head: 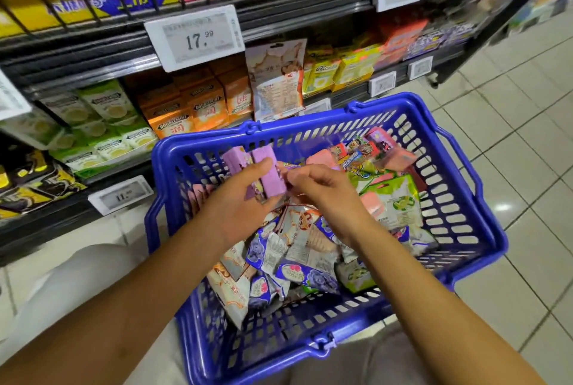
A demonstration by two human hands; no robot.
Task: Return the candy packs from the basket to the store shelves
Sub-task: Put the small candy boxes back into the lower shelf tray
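In the head view, two flat lilac candy packs (265,172), smooth rectangular cartons with a small printed corner, stand side by side above the blue basket (483,248), near its far-left corner. The left hand (245,201) grips them, thumb curled over their front faces. Just beside them on the right, the right hand (322,192) has its fingers curled in toward the packs' edge; whether it pinches something there I cannot tell.

The basket is hard plastic with slotted, lattice-like walls and two hinged handles folded down. Inside it lies a loose heap of crinkly foil sachets (297,263), mostly purple-and-white, too jumbled to count, with a green-and-white pouch (397,208) toward its right wall and pink cartons and small bright wrappers at its far side.

Behind the basket, dark shelves (93,52) carry orange gum boxes (198,105), green ones (102,118) and a price tag (198,37) reading 17.99.
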